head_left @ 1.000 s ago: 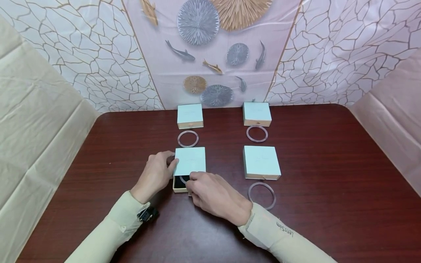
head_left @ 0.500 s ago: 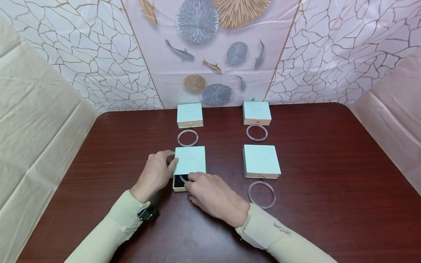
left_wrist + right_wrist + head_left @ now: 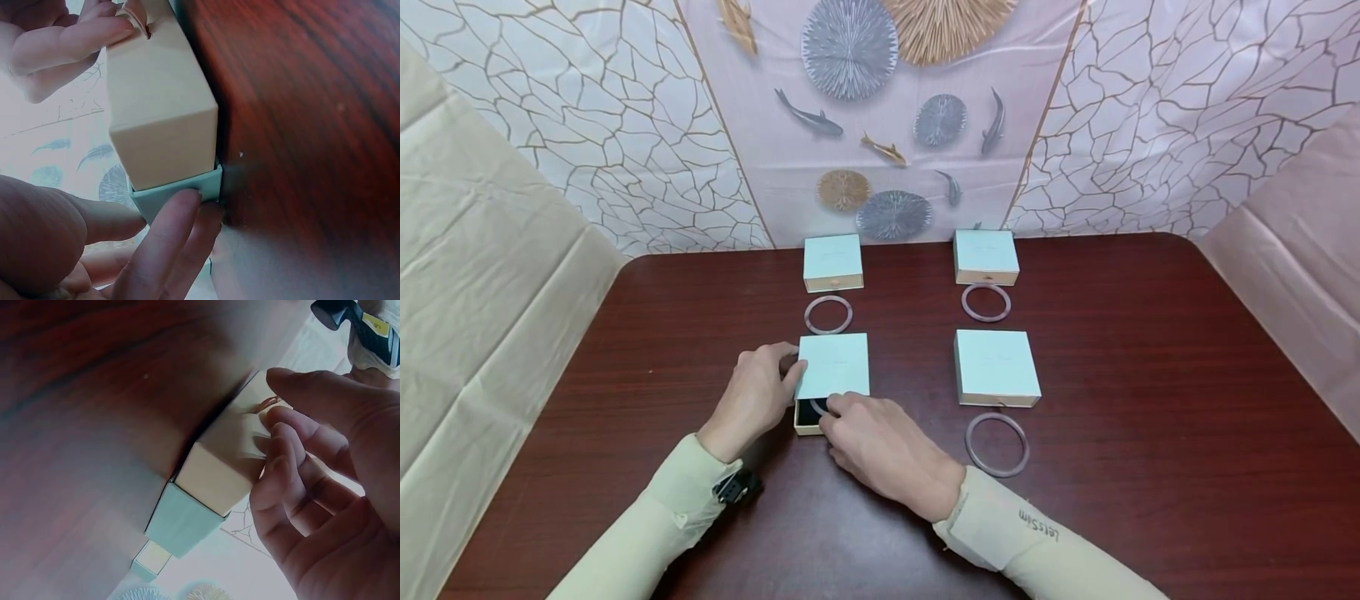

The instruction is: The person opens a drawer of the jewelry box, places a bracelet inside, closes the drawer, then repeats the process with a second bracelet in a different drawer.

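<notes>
Left hand (image 3: 751, 402) curled against the left side of the near-left sleeve (image 3: 832, 367), I have it gripped by the wall, fingertips bent close to its mouth. My right hand (image 3: 887, 446) is drawn nearly to a pinch at the front of the drawer (image 3: 807, 430), thumb and fingers gathered about the ribbon tab (image 3: 140, 17), which seems caught between them.

The drawer stands partly out, a bangle (image 3: 815, 408) on its dark lining, half covered by my hand and the sleeve. I take the step as pulling the drawer by its tab. To do it well, I should draw straight along the sleeve and low over the table (image 3: 850, 542), since a sideways tug could jam it. My left grip wants to be steady but light: squeezed walls would likely bind the drawer. I should stop short of pulling it free, or it may tip. Another bangle (image 3: 807, 315) lies just behind the sleeve, so I shouldn't shove backward.
</notes>
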The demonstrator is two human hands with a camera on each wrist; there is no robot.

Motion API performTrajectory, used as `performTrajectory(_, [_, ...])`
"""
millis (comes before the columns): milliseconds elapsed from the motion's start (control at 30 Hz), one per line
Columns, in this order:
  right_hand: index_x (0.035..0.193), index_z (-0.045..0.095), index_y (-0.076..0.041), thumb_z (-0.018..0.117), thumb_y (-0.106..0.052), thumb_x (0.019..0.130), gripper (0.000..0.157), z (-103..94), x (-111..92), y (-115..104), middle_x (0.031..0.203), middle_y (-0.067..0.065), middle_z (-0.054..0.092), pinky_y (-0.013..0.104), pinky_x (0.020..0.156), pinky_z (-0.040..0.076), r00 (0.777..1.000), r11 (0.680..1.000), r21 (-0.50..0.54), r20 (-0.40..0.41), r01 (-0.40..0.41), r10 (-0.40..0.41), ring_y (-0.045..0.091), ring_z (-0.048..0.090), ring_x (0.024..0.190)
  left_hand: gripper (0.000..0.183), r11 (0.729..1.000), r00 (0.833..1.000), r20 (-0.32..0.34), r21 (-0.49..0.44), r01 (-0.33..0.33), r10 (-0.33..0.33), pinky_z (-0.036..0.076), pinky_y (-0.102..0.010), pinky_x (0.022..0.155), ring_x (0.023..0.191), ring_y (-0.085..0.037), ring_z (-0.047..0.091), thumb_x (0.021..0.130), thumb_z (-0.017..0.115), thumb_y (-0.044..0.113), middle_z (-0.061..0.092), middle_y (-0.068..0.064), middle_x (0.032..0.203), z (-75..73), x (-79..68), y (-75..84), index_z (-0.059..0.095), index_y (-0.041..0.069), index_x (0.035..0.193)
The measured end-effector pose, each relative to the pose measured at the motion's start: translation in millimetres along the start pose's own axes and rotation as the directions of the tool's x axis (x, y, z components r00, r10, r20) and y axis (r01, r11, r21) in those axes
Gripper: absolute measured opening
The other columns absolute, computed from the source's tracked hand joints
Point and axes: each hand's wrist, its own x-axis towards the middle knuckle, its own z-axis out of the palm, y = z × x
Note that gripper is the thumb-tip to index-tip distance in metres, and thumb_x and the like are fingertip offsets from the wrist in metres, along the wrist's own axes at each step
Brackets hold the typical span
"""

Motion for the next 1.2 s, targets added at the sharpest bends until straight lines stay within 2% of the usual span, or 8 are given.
performTrajectory(200, [0.079,0.072,-0.018,0.068,-0.01,0.094,0.017,2.1,0.6,-1.8,0.078,-0.005,0.056,0.026,0.056,0.051,0.999,0.998,-0.06,-0.03,0.014,-0.016,0.01,0.057,0.071,0.029,1.0,1.0,0.009,-0.006,0.0,0.0,0.05,-0.033,0.068,0.07,-0.017,0.061,0.103,0.059,0.017,0.072,-0.01,0.087,-0.5,-0.5,-0.2,0.07,0.001,0.126])
performTrajectory(433, [0.083,0.074,-0.017,0.069,-0.01,0.094,0.014,3.1,1.2,-2.5,0.08,-0.005,0.059,0.027,0.055,0.051,1.0,0.994,-0.105,-0.016,0.02,-0.022,0.012,0.059,0.073,0.03,1.0,1.0,0.006,0.0,0.01,-0.01,0.05,-0.033,0.068,0.071,-0.017,0.061,0.103,0.059,0.018,0.073,-0.012,0.091,0.2,0.2,0.1,0.069,0.001,0.127])
performTrajectory(767, [0.083,0.073,-0.017,0.068,-0.01,0.094,0.014,3.8,2.4,-2.5,0.081,-0.005,0.059,0.028,0.054,0.051,1.0,0.993,-0.121,-0.023,0.014,-0.017,0.012,0.059,0.072,0.03,1.0,1.0,0.006,0.004,0.017,-0.017,0.046,-0.028,0.064,0.067,-0.016,0.059,0.104,0.059,0.019,0.071,-0.01,0.086,0.6,0.6,1.2,0.07,0.002,0.126])
performTrajectory(1033, [0.082,0.072,-0.017,0.068,-0.01,0.094,0.014,4.4,2.7,-2.2,0.082,-0.005,0.06,0.027,0.053,0.05,0.999,0.992,-0.122,-0.036,0.01,-0.014,0.012,0.058,0.072,0.031,1.0,1.0,0.005,0.011,0.013,-0.013,0.047,-0.031,0.065,0.069,-0.017,0.059,0.104,0.059,0.018,0.072,-0.012,0.09,0.6,1.2,1.0,0.069,0.001,0.127])
performTrajectory(1200, [0.081,0.072,-0.017,0.067,-0.009,0.095,0.016,4.8,2.6,-2.2,0.081,-0.005,0.06,0.027,0.053,0.05,0.999,0.994,-0.108,-0.037,0.004,-0.008,0.012,0.058,0.071,0.03,1.0,1.0,0.004,0.009,0.005,-0.005,0.047,-0.03,0.065,0.068,-0.016,0.058,0.104,0.059,0.018,0.071,-0.01,0.085,0.8,0.8,0.4,0.07,0.001,0.126])
